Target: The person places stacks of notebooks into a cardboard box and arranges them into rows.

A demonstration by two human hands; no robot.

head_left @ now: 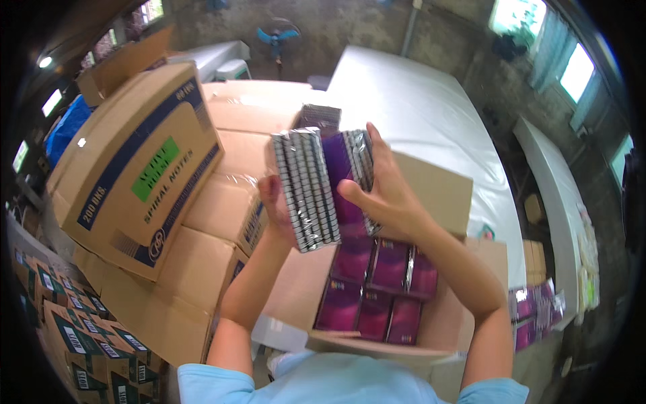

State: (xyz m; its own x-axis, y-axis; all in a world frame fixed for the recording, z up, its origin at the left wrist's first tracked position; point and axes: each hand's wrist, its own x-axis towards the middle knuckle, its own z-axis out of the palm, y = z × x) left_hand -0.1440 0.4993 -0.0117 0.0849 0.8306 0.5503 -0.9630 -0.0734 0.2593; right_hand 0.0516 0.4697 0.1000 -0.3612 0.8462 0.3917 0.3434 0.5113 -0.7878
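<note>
Stacked cartons [145, 168] fill the warehouse left of an open box [441, 195]. Above the box, both hands, left [276, 202] and right [383, 195], grip a shrink-wrapped purple pack [323, 185]; more packs [377, 289] lie inside.

packs [377, 296] in box [437, 195], cartons [134, 168] stacked left

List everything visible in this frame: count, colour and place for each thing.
shrink-wrapped bundle of purple spiral notebooks: one, purple and silver, held above the open box
open cardboard box: one, brown, below the hands
purple wrapped packs: several, inside that box
closed cardboard cartons: several, brown, stacked left
small green-printed boxes: many, lower left
white covered table: one, top centre
left hand: grips bundle's left side
right hand: grips bundle's right side
</note>
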